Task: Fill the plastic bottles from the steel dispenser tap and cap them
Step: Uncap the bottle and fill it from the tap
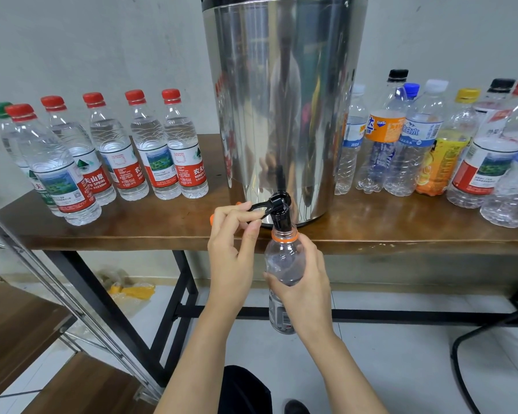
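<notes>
Hands, two, bare, centre of the frame, both at the front edge of the surface (126,231).

Left hand (229,258): thumb and forefinger pinch the black lever (259,207) of the tap (281,218); remaining fingers curled behind. A small orange piece shows at the outer edge of this hand; what it is cannot be told.

Right hand (307,285): fingers and thumb wrapped round the middle of the clear plastic bottle (281,258), just right of and slightly below the left hand.

Clear plastic bottle: upright, uncapped, orange neck ring (284,236) at the top, mouth directly under the tap spout and touching or nearly touching it. Body hangs below the edge of the surface, between the two wrists. Fill level not legible.

Steel dispenser (284,100): tall polished drum, upper centre, standing on the wooden surface, tap at its base facing the viewer.

Red-capped bottles (153,150): row standing at left of the dispenser, capped, clear liquid inside; one green-capped at far left.

Mixed bottles (401,144): group at right of the dispenser, assorted labels and cap colours, capped.
</notes>
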